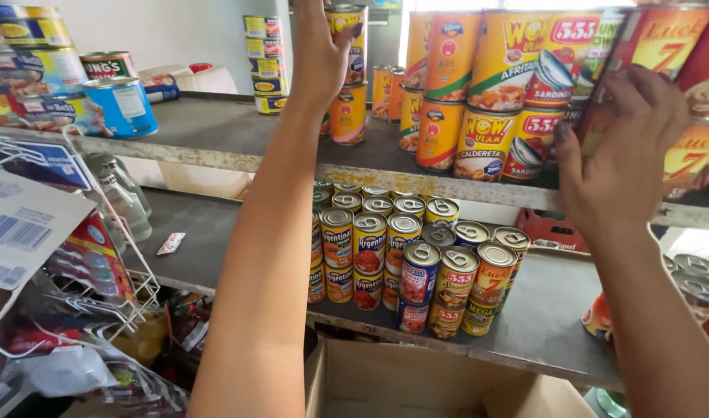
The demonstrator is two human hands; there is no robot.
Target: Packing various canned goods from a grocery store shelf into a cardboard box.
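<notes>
the left hand is raised to the upper shelf, fingers curled around the side of a tall orange and yellow can that sits as the top can of a 2-high stack. the can stands upright, its long axis vertical, and the hand closes on it from the left, thumb side toward the camera; the can below it rests on the shelf surface. the grip looks like a wrap on the can wall, though the far fingers are hidden behind the can.

the right hand is at the right end of the same shelf, fingers spread and pressed against the side of a red and yellow can at the edge of a tightly packed block of stacked cans. it touches the can from the left and front; whether it truly clasps it or only steadies it i cannot tell, since the palm side is turned away.

the 2 hands are well apart, with the block of stacked cans between them. each hand is nearest its own can, and both cans lie ahead of and above the forearms.

on the lower shelf stands a cluster of smaller pull-tab tins, stacked 2 high. a blue can lies tilted at the upper left, near a white wire rack. an open cardboard box sits beneath the lower shelf.
</notes>
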